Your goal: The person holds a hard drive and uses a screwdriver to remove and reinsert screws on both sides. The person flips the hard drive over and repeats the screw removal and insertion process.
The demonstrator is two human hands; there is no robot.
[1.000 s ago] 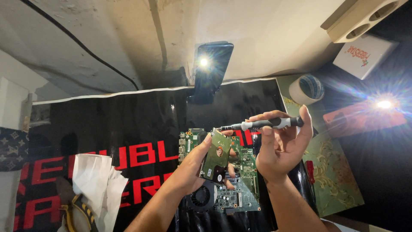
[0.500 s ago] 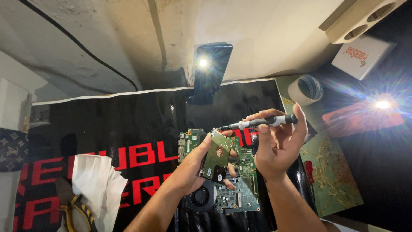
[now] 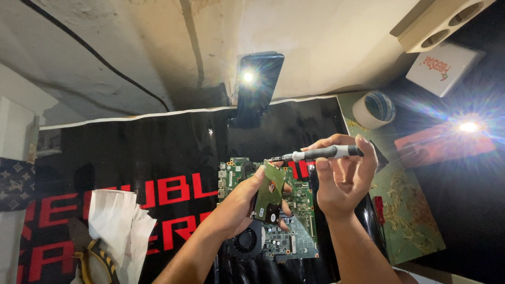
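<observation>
My left hand [image 3: 239,202] holds a small hard drive [image 3: 269,192] tilted on edge, its green circuit side facing me, above a green laptop motherboard [image 3: 294,231] with a black fan [image 3: 246,244]. My right hand [image 3: 342,179] grips a slim grey and black screwdriver [image 3: 318,153] held level. Its tip points left and meets the drive's top edge. Both hands hover over the black desk mat with red letters [image 3: 158,189].
A phone [image 3: 258,87] with its light on leans against the wall behind the mat. A tape roll [image 3: 373,109] and a white box [image 3: 444,67] lie at the right, by a bright lamp [image 3: 468,127]. White tissue [image 3: 115,223] and pliers [image 3: 94,257] lie at the lower left.
My right hand has shifted the screwdriver slightly left and down towards the drive's top edge. The left hand keeps the drive in about the same place.
</observation>
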